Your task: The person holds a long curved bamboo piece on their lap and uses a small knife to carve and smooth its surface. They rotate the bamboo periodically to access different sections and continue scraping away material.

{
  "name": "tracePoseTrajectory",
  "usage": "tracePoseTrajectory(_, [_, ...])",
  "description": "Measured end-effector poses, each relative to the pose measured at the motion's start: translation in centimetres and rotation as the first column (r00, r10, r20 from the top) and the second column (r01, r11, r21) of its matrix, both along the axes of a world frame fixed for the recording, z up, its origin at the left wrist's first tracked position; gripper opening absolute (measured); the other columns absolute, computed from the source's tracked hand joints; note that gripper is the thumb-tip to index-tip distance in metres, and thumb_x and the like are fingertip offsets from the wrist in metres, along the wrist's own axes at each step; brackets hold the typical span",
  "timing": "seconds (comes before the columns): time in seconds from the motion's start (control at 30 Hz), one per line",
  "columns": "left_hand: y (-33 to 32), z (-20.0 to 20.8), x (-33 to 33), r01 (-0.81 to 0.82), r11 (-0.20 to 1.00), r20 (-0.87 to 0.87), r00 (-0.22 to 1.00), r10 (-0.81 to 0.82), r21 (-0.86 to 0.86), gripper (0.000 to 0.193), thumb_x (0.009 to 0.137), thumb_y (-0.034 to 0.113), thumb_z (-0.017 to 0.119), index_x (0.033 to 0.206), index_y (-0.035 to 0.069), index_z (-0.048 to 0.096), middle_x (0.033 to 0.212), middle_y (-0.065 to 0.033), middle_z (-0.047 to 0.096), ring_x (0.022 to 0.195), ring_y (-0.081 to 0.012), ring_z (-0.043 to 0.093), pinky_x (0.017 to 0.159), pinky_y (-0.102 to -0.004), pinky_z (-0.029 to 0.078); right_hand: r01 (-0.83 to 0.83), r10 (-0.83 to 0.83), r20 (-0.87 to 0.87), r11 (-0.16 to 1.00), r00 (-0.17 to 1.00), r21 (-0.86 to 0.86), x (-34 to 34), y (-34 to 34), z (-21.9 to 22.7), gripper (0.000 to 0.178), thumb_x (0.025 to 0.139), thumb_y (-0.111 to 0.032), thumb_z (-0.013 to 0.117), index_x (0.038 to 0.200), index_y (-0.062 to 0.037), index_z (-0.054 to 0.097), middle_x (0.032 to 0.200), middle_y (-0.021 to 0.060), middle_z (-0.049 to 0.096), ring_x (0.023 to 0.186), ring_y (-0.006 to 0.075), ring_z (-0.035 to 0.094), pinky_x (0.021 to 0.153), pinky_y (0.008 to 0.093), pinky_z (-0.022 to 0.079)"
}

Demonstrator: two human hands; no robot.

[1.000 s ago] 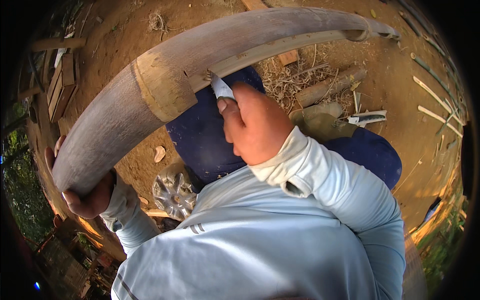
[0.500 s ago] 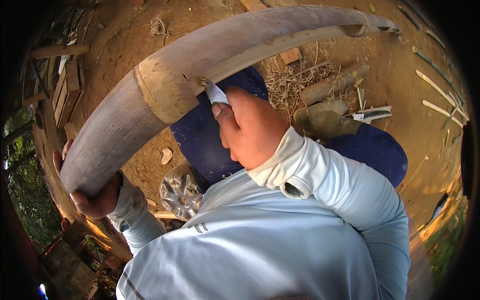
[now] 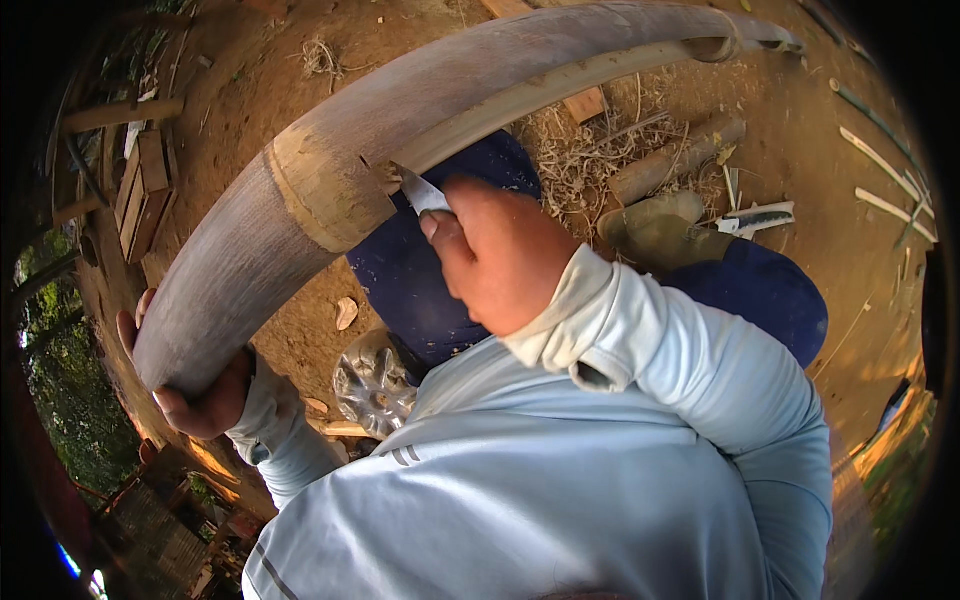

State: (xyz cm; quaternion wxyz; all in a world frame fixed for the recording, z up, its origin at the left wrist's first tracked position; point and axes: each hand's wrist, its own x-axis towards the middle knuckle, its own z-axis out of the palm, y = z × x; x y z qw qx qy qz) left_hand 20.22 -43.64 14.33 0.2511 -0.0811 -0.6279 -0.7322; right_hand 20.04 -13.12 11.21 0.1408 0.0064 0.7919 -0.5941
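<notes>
A thick bamboo pole [image 3: 440, 78] with grey-brown skin stretches from the lower left to the far right, and a long slot runs along its near side. My left hand [image 3: 205, 398] wraps round its near end from beneath. In my fist, my right hand [image 3: 505, 255] grips a knife; its handle is hidden by the fingers. The knife's blade [image 3: 425, 190] points left, its tip at the notched end of the slot, beside the pale scraped band [image 3: 330, 190] round the node.
Thin shavings [image 3: 590, 160] and a short cut log [image 3: 675, 165] lie on the dirt beyond my boot [image 3: 650, 225]. Another blade [image 3: 757, 219] rests to the right. A clear plastic bottle [image 3: 375, 385] sits by my leg. Wooden pieces [image 3: 145, 200] are stacked at left; split strips [image 3: 890, 170] lie far right.
The blade has shifted slightly left at the slot's end, and its tip now sits higher in the notch. My left hand keeps its hold; the whole view has moved a little.
</notes>
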Motion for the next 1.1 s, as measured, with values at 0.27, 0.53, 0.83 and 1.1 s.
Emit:
tracePoseTrajectory(0.27, [-0.5,0.1,0.1,0.014,1.000,0.003,1.000,-0.014,-0.027,0.089,0.080,0.045,0.057,0.145,-0.005,0.024,0.138,-0.0312,0.042,0.127,-0.0477,0.044,0.103,-0.0643,0.038,0.068,-0.044,-0.290,0.995,0.956,0.072,-0.5,0.0,-1.6,0.017,0.095,-0.014,0.054,0.093,0.0028,0.056,0.061,0.0138,0.059,0.049,0.0239,0.060,0.048,0.0389,0.047])
tracePoseTrajectory(0.53, [-0.6,0.1,0.1,0.001,0.999,-0.001,1.000,-0.001,-0.047,0.086,0.082,0.045,0.054,0.147,-0.004,0.024,0.139,-0.0304,0.043,0.127,-0.0487,0.045,0.103,-0.0641,0.038,0.040,-0.034,-0.090,0.998,0.995,0.058,-1.1,0.9,-0.3,0.018,0.090,-0.015,0.057,0.092,0.0028,0.061,0.082,0.0256,0.066,0.078,0.0439,0.065,0.071,0.0500,0.052])
tracePoseTrajectory(0.83, [-0.3,0.1,0.0,0.004,0.999,-0.033,0.999,-0.006,-0.039,0.085,0.082,0.043,0.055,0.146,-0.004,0.026,0.137,-0.0318,0.044,0.127,-0.0483,0.045,0.104,-0.0631,0.037,0.127,-0.084,-0.400,0.988,0.913,0.083,0.0,-0.6,-2.7,0.019,0.097,-0.017,0.050,0.097,0.0013,0.057,0.057,0.0106,0.057,0.043,0.0219,0.056,0.044,0.0367,0.046])
tracePoseTrajectory(1.1, [0.3,-0.1,-0.5,-0.026,0.999,-0.026,0.999,0.025,-0.047,0.086,0.081,0.044,0.056,0.146,-0.004,0.027,0.136,-0.0321,0.045,0.125,-0.0477,0.047,0.103,-0.0625,0.038,0.012,-0.009,-0.223,1.000,0.975,0.010,0.5,-1.4,-1.1,0.016,0.091,-0.015,0.058,0.095,0.0008,0.056,0.073,0.0263,0.060,0.073,0.0462,0.060,0.066,0.0488,0.049])
